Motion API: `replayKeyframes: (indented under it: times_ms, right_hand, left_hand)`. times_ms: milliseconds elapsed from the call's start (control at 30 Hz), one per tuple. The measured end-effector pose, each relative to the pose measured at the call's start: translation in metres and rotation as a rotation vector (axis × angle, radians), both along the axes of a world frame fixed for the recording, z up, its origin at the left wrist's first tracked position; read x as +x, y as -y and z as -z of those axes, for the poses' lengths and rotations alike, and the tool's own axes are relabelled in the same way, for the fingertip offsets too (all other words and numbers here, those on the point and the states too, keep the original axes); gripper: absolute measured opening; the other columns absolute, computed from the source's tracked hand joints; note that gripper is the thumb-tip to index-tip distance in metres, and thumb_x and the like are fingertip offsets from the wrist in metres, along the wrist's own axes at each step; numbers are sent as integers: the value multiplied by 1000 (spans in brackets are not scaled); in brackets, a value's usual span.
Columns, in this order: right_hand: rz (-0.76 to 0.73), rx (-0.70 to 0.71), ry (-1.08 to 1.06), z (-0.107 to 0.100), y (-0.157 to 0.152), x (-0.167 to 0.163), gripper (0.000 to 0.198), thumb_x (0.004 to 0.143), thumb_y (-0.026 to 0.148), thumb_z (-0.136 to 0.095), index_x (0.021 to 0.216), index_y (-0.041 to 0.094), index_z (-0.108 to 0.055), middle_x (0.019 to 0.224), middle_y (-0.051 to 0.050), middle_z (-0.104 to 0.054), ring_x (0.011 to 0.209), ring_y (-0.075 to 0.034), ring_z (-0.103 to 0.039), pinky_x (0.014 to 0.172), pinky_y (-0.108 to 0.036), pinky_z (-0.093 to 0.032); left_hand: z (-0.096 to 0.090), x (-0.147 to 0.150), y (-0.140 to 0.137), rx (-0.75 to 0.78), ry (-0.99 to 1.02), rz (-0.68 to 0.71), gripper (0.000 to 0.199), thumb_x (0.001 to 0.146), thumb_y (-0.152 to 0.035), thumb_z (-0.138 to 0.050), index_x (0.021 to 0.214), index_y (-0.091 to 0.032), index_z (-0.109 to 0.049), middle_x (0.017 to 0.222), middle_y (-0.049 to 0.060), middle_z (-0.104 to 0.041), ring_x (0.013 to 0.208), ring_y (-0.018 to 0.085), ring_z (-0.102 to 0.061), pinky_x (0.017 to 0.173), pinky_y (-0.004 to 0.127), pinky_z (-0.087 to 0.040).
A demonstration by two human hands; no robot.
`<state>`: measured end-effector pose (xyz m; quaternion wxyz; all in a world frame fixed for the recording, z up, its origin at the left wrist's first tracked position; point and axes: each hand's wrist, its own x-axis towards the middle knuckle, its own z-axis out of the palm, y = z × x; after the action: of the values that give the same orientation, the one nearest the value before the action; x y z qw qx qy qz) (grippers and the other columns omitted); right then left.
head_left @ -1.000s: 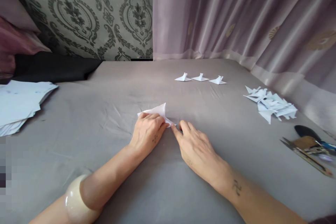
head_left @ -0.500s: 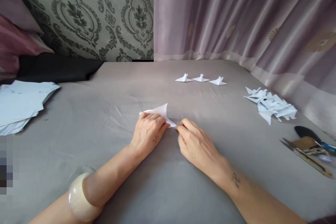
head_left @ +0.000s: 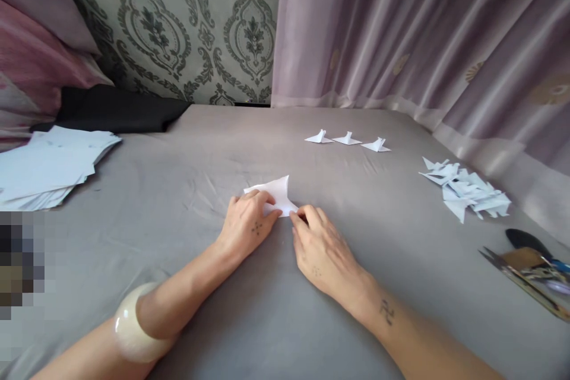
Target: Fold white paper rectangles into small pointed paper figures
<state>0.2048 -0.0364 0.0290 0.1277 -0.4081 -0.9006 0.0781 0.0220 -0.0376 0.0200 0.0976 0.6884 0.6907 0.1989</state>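
A partly folded sheet of white paper [head_left: 278, 193] lies on the grey cloth surface, between my two hands. My left hand [head_left: 247, 214] holds its left side, thumb along the near edge and fingers curled over the top. At the lower right corner, my right hand [head_left: 323, 243] pinches the paper between thumb and forefinger. One pointed flap stands up toward the far side. Some of the folds are hidden under my left fingers.
Three folded paper birds [head_left: 348, 138] stand in a row farther back. To the right lie a heap of folded white paper pieces [head_left: 472, 190] and scissors [head_left: 521, 279] beside small items. A stack of paper sheets [head_left: 48, 160] is at left, near a black cloth [head_left: 120, 108].
My right hand has shifted slightly left along the paper, closer to my left thumb. My left fingers have lifted a little, showing more of the sheet. The whole view has turned slightly.
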Motion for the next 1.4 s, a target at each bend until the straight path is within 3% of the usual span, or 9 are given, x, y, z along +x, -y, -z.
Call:
replayKeyframes:
  times_ms: [167, 367, 600, 767, 900, 1000, 1067, 1200, 1400]
  right_hand:
    - [-4, 6, 6, -3, 0, -4, 37, 94, 18, -40, 127, 13, -55, 104, -13, -56, 97, -24, -52, 84, -38, -48]
    - [-15, 16, 44, -5, -3, -10, 43, 95, 23, -39, 136, 18, -51, 106, -12, -55, 98, -25, -51, 83, -40, -48]
    - [22, 4, 38, -4, -1, -4, 31, 92, 17, -42, 114, 9, -61, 99, -12, -57, 94, -24, -53, 78, -36, -47]
    - [115, 153, -56, 1, -7, 2, 18, 92, 17, -47, 92, 16, -65, 92, -8, -59, 86, -21, -53, 72, -33, -43]
    - [112, 339, -136, 3, -12, -1, 15, 88, 17, -56, 100, 17, -64, 100, -8, -61, 88, -22, -51, 76, -35, -39]
    - [34, 356, -98, 6, -17, -4, 16, 88, 12, -55, 99, 19, -65, 95, -5, -64, 88, -22, -51, 75, -35, -36]
    - [-14, 355, -58, 9, -20, -6, 18, 89, 10, -53, 96, 19, -67, 85, -4, -63, 83, -20, -50, 74, -35, -34]
    - [-23, 408, 8, 11, -22, -9, 21, 90, 9, -51, 99, 18, -69, 78, -4, -61, 79, -20, -49, 75, -35, -33]
    - [-8, 397, 112, 7, -16, -14, 19, 89, 8, -52, 95, 15, -69, 81, -7, -60, 82, -22, -49, 76, -36, -31]
  left_hand:
    - [1, 2, -1, 18, 76, -80, 19, 85, -23, -54, 104, -21, -56, 94, 5, -72, 86, 23, -68, 73, 33, -48]
    - [-8, 5, 0, -36, 71, -76, 26, 80, -16, -49, 105, -17, -56, 94, 9, -71, 85, 23, -67, 72, 33, -49]
    - [-18, -4, 1, -142, 157, 27, 36, 73, -15, -51, 109, -19, -55, 103, 7, -70, 93, 24, -65, 80, 37, -47]
    - [-9, -5, -4, 79, 76, 238, 20, 82, -9, -46, 88, -21, -61, 91, 0, -71, 91, 19, -61, 88, 38, -35]
    - [-1, -6, -12, 270, 44, 383, 20, 89, -9, -47, 80, -20, -61, 88, -1, -72, 90, 16, -58, 83, 33, -31]
    - [4, -8, -16, 288, 31, 425, 19, 91, -11, -48, 82, -20, -63, 88, -2, -72, 91, 16, -58, 82, 33, -30]
    - [7, -8, -16, 287, 12, 401, 16, 90, -13, -51, 86, -21, -64, 94, 0, -71, 94, 17, -57, 83, 34, -30]
    - [7, -4, -8, 287, -75, 223, 20, 81, -16, -59, 100, -20, -64, 108, 7, -64, 97, 24, -52, 79, 36, -34]
    - [6, 0, 3, 279, -176, 233, 13, 89, -22, -54, 89, -22, -67, 92, 4, -65, 85, 21, -52, 75, 35, -33]
